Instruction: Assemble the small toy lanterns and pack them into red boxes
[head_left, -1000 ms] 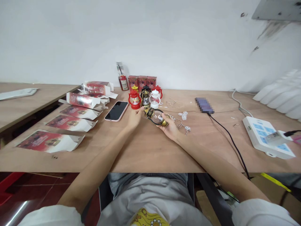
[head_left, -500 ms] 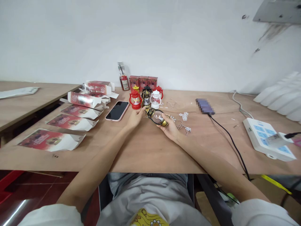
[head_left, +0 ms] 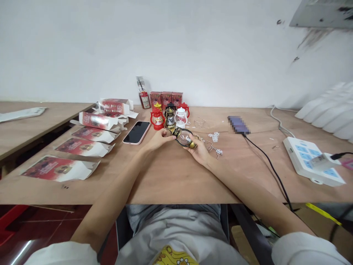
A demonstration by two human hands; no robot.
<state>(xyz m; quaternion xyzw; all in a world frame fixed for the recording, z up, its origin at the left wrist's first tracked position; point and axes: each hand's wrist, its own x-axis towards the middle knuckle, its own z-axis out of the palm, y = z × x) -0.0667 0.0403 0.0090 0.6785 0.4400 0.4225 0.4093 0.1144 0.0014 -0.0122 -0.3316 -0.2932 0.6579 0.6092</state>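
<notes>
A small black-and-gold lantern [head_left: 184, 137] with a clear globe lies tilted on its side between my two hands, above the table. My right hand [head_left: 199, 148] is wrapped round its base end. At its top end, my left hand [head_left: 160, 140] pinches the cap, thumb along the near side; whether it also holds a thin wire there I cannot make out. Just behind stand several little lanterns, among them a red lantern [head_left: 157, 119], a white lantern [head_left: 181, 118] and a bronze lantern [head_left: 170, 118]. Thin wire handles [head_left: 211, 146] and white tags [head_left: 214, 136] lie right of my right hand.
A phone [head_left: 136, 132] lies left of my left hand. Opened red-and-white boxes [head_left: 63, 168] line the table's left side. Small red boxes [head_left: 166, 98] and a bottle [head_left: 143, 97] stand at the wall. Rightward are a cabled, pixelated device [head_left: 238, 125] and a power strip [head_left: 313, 162].
My left hand has shifted its grip on the lantern's top, its thumb now reaching further along the cap. My right hand keeps hold of the base. The view has tipped slightly.
</notes>
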